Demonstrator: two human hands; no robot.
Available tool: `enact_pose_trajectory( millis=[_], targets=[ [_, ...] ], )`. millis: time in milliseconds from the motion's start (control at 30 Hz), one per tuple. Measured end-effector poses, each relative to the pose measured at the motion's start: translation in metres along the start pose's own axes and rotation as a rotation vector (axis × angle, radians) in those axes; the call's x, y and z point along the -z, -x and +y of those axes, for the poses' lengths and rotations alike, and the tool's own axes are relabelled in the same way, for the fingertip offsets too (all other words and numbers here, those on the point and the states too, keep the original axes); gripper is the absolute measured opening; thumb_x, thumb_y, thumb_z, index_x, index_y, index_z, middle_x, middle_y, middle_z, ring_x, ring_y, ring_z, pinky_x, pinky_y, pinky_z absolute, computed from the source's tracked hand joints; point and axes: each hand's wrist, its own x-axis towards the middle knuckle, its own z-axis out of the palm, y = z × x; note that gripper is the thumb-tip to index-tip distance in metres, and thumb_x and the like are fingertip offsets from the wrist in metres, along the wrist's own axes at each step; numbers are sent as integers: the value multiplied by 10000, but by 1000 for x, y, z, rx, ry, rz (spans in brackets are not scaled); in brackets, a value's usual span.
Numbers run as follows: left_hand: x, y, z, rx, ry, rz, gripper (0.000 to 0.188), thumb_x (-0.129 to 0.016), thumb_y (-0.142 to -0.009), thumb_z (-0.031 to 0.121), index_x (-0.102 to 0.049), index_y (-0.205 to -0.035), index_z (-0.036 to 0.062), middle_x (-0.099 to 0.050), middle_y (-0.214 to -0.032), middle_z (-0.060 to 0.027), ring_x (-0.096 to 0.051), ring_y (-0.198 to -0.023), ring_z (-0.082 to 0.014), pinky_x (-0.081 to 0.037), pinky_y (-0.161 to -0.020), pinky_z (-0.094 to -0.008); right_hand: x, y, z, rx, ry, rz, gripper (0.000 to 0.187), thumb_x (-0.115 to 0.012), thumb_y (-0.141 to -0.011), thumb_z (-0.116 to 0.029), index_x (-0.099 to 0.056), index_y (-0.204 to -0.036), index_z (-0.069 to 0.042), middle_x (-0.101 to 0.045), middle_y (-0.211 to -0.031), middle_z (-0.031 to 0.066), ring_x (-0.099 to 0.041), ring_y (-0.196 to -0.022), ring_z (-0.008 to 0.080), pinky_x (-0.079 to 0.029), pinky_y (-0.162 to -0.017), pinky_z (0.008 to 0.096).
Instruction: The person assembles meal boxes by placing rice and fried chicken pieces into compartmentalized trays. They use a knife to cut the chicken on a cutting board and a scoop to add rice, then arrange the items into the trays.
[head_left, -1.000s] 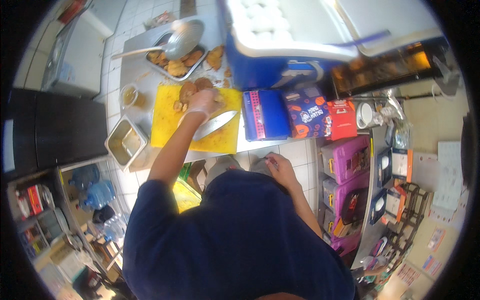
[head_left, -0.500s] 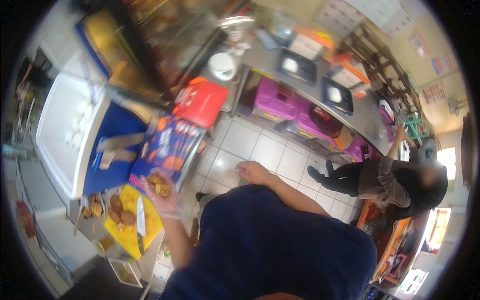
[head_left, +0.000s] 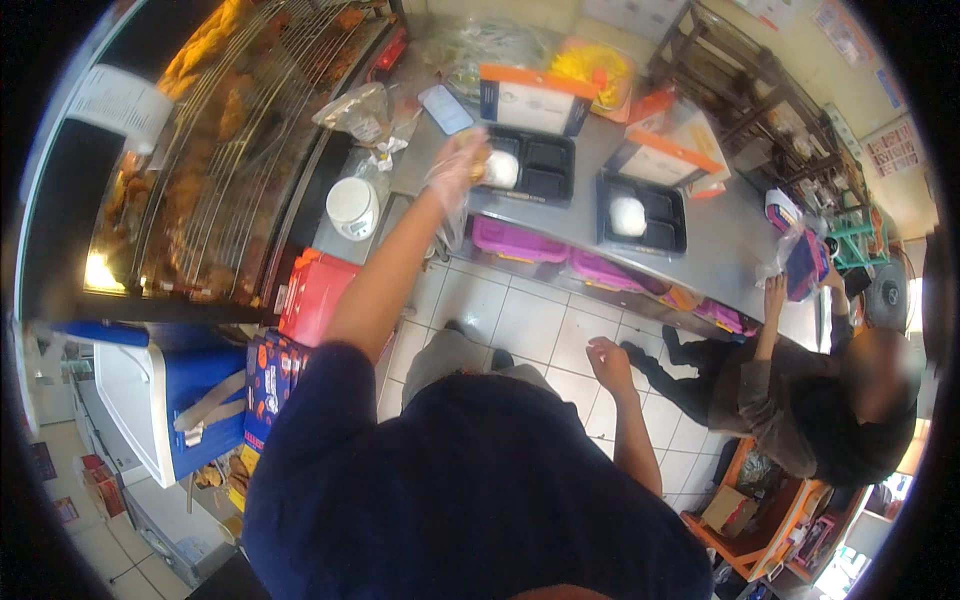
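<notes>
My left hand (head_left: 455,178), in a clear plastic glove, reaches to the left side of a black compartment tray (head_left: 548,172). It is closed around golden-brown food pieces (head_left: 478,158), blurred and partly covered by the fingers. A white mound of what looks like rice (head_left: 501,170) sits in that tray right beside the hand. My bare right hand (head_left: 610,364) hangs over the floor with its fingers loosely bent and apart, holding nothing. Farther right, a second black tray (head_left: 660,230) also holds a white mound (head_left: 628,216).
Orange-edged boxes (head_left: 540,100) stand open behind the trays. A phone (head_left: 445,109) and a round white scale (head_left: 353,206) are on the left. A lit food cabinet (head_left: 215,170) fills the far left. At right a co-worker (head_left: 790,400) handles a dark blue package (head_left: 803,265).
My left hand has swung from beside the yellow cutting board up to the left tray, carrying the brown food pieces. My view has turned toward the counter, and my right hand has shifted right.
</notes>
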Motion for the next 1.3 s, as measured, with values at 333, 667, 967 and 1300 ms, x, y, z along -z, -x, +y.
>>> enact_pose_trajectory(
  millis=[333,667,967,1300],
  targets=[
    [-12,-149,-44,-577,-1206,-679,386,-721,-770,300,-615,-1071,83,-613,-1119,-158,-579,-1064,-336,-454,-944,-413,-9,-39,24,-236,-48,135,228,-590,-886,-209,-647,-992,-16,-665,-875,198,-648,-814,352,-506,-738,414],
    [14,-88,27,-719,-947,-376,502,-710,-818,316,-568,-1223,55,-591,-1216,-138,-529,-1170,-320,-406,-1010,-419,-4,-53,43,-299,-152,47,247,-542,-928,-236,-647,-961,-15,-669,-863,137,-643,-770,239,-520,-708,376],
    [101,-150,303,-904,-1334,1004,532,-501,-965,249,-360,-1362,-75,-590,-1041,-267,-591,-902,-335,-462,-799,-425,-7,-124,150,-247,56,-81,226,-517,-914,-192,-613,-950,9,-627,-832,123,-617,-761,227,-510,-719,329],
    [252,-213,399,294,-1612,1459,500,-554,-907,319,-467,-1275,-8,-554,-1150,-184,-533,-1018,-295,-404,-865,-416,-16,-211,129,-289,100,-81,231,-521,-923,-200,-610,-964,10,-630,-848,119,-617,-779,217,-506,-736,326]
  ],
)
